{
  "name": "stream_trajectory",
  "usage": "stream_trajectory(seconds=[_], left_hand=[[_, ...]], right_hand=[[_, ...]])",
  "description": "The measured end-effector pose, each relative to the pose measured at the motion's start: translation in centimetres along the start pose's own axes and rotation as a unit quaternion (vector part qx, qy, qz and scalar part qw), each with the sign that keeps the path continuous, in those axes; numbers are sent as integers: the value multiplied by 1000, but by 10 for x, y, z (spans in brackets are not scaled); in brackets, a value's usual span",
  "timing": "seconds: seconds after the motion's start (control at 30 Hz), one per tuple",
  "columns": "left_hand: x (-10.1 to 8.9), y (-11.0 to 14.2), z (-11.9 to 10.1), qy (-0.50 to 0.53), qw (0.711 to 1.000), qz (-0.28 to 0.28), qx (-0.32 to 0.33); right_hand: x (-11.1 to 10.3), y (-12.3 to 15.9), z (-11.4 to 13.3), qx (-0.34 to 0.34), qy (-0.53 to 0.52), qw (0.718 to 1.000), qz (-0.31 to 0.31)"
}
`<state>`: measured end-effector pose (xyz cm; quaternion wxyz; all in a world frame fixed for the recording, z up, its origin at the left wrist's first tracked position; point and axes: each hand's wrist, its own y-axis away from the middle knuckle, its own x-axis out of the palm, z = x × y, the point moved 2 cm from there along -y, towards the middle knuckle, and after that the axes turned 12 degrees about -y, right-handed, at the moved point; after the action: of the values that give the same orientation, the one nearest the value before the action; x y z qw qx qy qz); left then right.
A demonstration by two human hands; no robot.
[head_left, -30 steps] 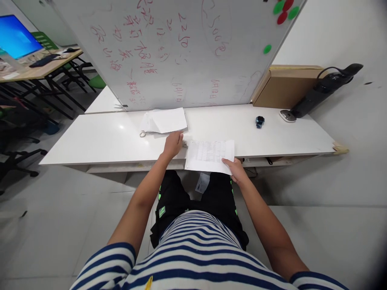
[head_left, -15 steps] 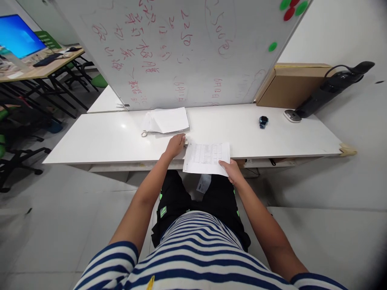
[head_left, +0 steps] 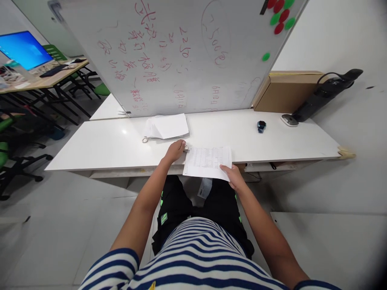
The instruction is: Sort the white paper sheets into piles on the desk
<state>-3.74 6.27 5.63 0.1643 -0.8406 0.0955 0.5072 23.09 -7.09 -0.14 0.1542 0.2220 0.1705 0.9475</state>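
Observation:
My right hand point(head_left: 235, 176) is closed on the right edge of some printed paper point(head_left: 205, 159), thumb on top. The paper carries a table of lines and juts over the front edge of the white desk point(head_left: 105, 151). At its upper left corner, my left hand point(head_left: 176, 150) is closed on a small pale metallic clip point(head_left: 186, 149), whose exact form is hard to see. Beyond the left hand lies a stack of white papers point(head_left: 171, 126), slightly fanned, with a small ring-like clip point(head_left: 145, 139) at its lower left corner.
A whiteboard point(head_left: 193, 68) with red writing and magnets stands behind the desk. To the right are a watch point(head_left: 261, 126), a computer mouse point(head_left: 289, 120), a black bottle point(head_left: 323, 96) and a cardboard box point(head_left: 287, 92). A monitor point(head_left: 26, 50) sits on another desk at left.
The view has tilted up slightly, so everything appears a little lower. Both hands keep nearly the same hold on the paper and the clip.

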Motion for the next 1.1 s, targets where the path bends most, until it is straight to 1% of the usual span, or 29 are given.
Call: stream_trajectory(seconds=[0.2, 0.4, 0.57, 0.8, 0.97, 1.1], left_hand=[[-1, 0, -1, -10, 1000, 3, 5], [4, -2, 2, -27, 999, 4, 21], [7, -3, 4, -26, 999, -4, 28], [7, -2, 1, -80, 996, 18, 23], [4, -1, -5, -144, 988, 49, 10], [4, -2, -8, -172, 983, 58, 4]], right_hand=[[7, -3, -2, -8, 10, 1000, 4], [6, -5, -8, -6, 2, 1000, 7], [7, -2, -7, 0, -12, 1000, 5], [9, -4, -5, 8, -2, 1000, 3], [9, -4, -4, 25, -11, 1000, -5], [10, -2, -2, 21, -15, 1000, -5]])
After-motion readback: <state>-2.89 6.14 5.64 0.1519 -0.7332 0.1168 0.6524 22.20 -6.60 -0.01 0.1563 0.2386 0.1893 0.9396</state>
